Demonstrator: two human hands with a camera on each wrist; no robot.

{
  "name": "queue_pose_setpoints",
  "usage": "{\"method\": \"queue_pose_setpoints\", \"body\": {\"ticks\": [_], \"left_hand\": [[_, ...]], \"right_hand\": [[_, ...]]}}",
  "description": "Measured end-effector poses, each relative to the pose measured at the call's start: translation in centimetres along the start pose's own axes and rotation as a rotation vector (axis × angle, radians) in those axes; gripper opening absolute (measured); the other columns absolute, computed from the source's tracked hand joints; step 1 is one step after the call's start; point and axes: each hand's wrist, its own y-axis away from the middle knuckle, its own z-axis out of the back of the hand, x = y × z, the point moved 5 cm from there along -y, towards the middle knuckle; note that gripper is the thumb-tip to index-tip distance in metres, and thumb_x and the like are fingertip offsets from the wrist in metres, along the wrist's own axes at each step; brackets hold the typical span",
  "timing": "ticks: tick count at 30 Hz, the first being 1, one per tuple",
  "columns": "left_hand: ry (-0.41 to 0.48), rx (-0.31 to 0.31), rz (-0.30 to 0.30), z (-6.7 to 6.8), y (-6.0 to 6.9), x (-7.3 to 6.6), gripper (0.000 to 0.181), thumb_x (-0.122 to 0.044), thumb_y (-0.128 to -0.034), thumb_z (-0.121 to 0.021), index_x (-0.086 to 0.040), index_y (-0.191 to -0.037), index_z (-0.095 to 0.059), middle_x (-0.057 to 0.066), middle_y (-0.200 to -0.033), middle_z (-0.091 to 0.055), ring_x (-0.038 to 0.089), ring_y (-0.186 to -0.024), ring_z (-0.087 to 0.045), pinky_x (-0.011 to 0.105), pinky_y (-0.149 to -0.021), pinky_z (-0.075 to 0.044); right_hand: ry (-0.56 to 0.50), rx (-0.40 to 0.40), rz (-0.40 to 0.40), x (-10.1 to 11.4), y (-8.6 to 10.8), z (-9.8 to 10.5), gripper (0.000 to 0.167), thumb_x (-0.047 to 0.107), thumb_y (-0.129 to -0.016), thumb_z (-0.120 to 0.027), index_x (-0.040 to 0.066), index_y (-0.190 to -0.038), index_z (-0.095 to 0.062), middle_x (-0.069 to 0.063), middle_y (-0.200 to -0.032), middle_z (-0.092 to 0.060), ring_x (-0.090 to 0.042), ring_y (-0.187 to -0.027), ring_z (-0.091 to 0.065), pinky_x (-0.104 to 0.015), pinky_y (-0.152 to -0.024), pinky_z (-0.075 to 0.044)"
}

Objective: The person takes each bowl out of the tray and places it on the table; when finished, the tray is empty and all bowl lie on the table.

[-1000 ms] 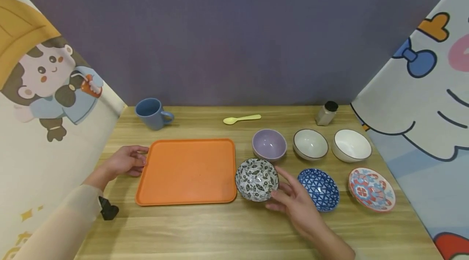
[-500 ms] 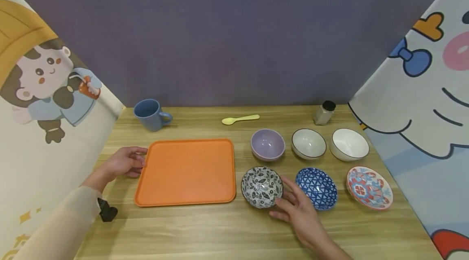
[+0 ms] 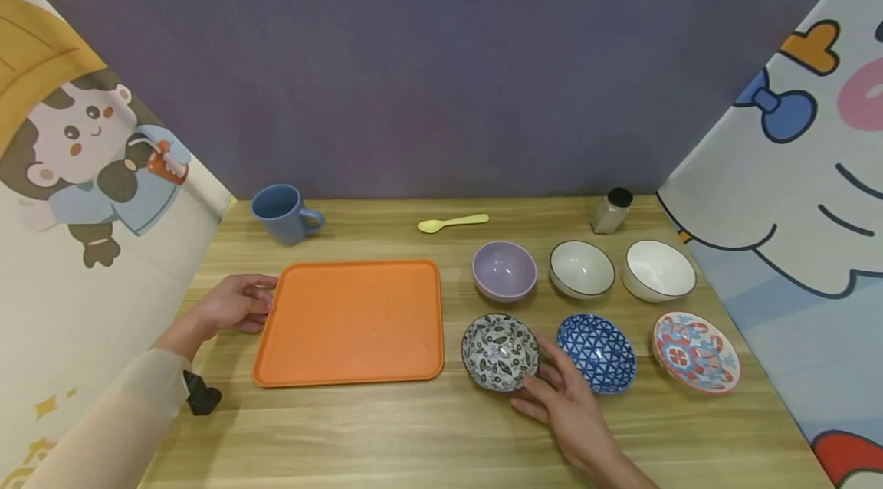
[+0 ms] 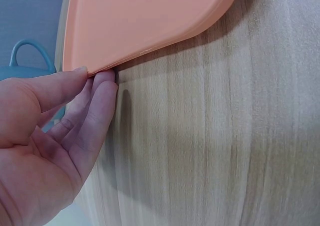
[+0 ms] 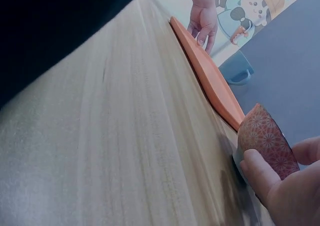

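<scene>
At the tray's left side, my left hand [image 3: 237, 303] pinches the rim of an orange rectangular tray [image 3: 352, 320]; the left wrist view has the thumb on top of the tray edge [image 4: 150, 16] and fingertips below it. To the right of the tray, my right hand [image 3: 569, 405] holds a bowl [image 3: 498, 351] with a black-and-white leaf pattern inside by its right side. Its outer wall [image 5: 265, 138] looks reddish and flower-patterned in the right wrist view, with the thumb against it. Whether the bowl touches the table cannot be told.
A purple bowl [image 3: 504, 270], a grey-white bowl [image 3: 582, 269] and a white bowl [image 3: 660, 270] stand behind. Rightward are a blue patterned bowl [image 3: 596, 353] and a red-blue patterned dish [image 3: 697, 353]. Farther back: a blue mug [image 3: 281, 214], yellow spoon [image 3: 451, 224] and black-capped jar [image 3: 611, 211].
My right hand and the leaf-patterned bowl have shifted right and toward me, away from the tray's right edge, mostly in the first half second. The left hand stays at the tray rim.
</scene>
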Motion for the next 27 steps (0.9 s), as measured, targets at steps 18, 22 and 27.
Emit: {"method": "queue_pose_setpoints", "body": {"ticks": [18, 22, 27], "left_hand": [[-0.135, -0.022, -0.043, -0.4, -0.2, -1.1, 0.056, 0.002, -0.0998, -0.054, 0.013, -0.150, -0.033, 0.022, -0.111, -0.063, 0.022, -0.083, -0.067, 0.039, -0.067, -0.060], [-0.212, -0.047, -0.094, -0.7, -0.1, -1.4, 0.052, 0.004, -0.0994, -0.051, 0.016, -0.148, -0.036, 0.023, -0.107, -0.061, 0.023, -0.075, -0.063, 0.037, -0.060, -0.057], [-0.340, -0.102, -0.138, -1.0, 0.3, -1.5, 0.052, -0.002, -0.0991, -0.055, 0.016, -0.146, -0.040, 0.024, -0.109, -0.062, 0.022, -0.075, -0.064, 0.034, -0.061, -0.056]], "right_hand": [[0.189, 0.010, 0.053, -0.2, -0.1, 0.6, 0.101, -0.005, -0.081, -0.078, 0.012, -0.162, -0.020, -0.034, -0.157, -0.035, -0.042, -0.117, -0.064, -0.040, -0.087, -0.060], [0.313, 0.026, 0.069, 0.6, 0.3, 1.0, 0.100, 0.001, -0.082, -0.082, 0.012, -0.162, -0.022, -0.033, -0.156, -0.037, -0.038, -0.114, -0.067, -0.031, -0.088, -0.059], [0.392, 0.107, 0.075, 2.0, 1.5, 1.3, 0.096, 0.009, -0.088, -0.078, 0.012, -0.163, -0.018, -0.038, -0.156, -0.032, -0.041, -0.118, -0.065, -0.032, -0.090, -0.059]]}}
